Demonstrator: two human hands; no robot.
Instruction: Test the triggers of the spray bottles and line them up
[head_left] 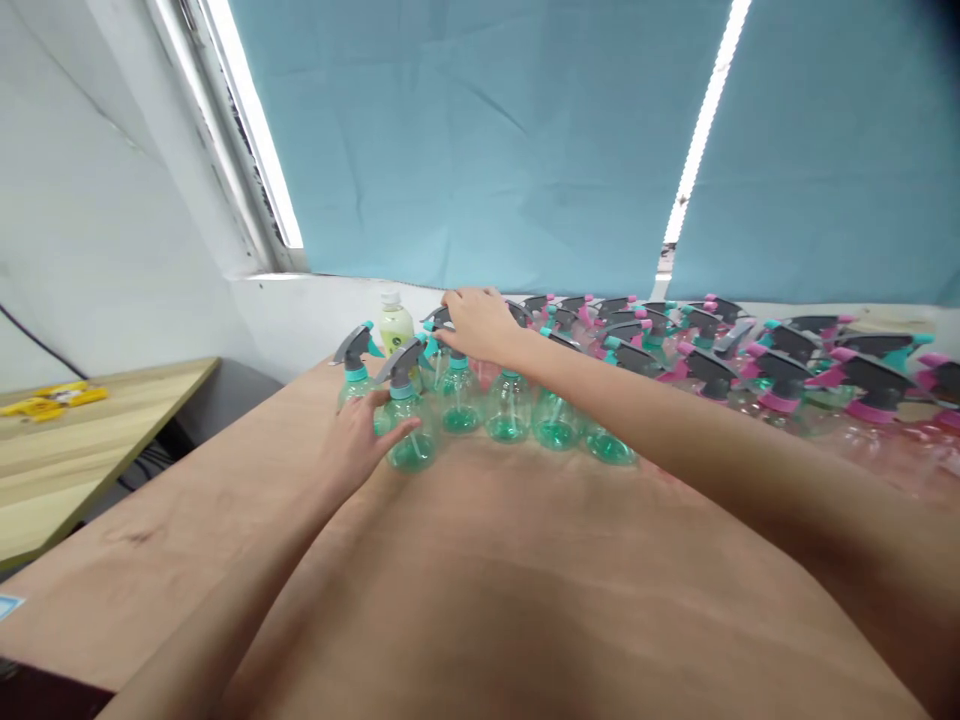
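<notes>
My left hand (358, 440) is curled around the side of a clear green spray bottle (414, 440) with a grey and teal trigger head, its thumb across the front. A second green spray bottle (355, 376) stands just behind that hand. My right hand (480, 322) reaches over the front row, closed about the grey head of another spray bottle (459, 405); its far fingertips are partly hidden. Farther along the row, a green spray bottle (509, 405) stands below my right wrist, and another (556, 422) is partly covered by the forearm.
Many pink-trimmed spray bottles (870, 400) crowd the right side of the wooden table (465, 570). A white-capped bottle (396, 322) stands by the wall at the back. Yellow packets (56, 398) lie on a separate side table (67, 460) at left. A blue curtain (480, 140) hangs behind.
</notes>
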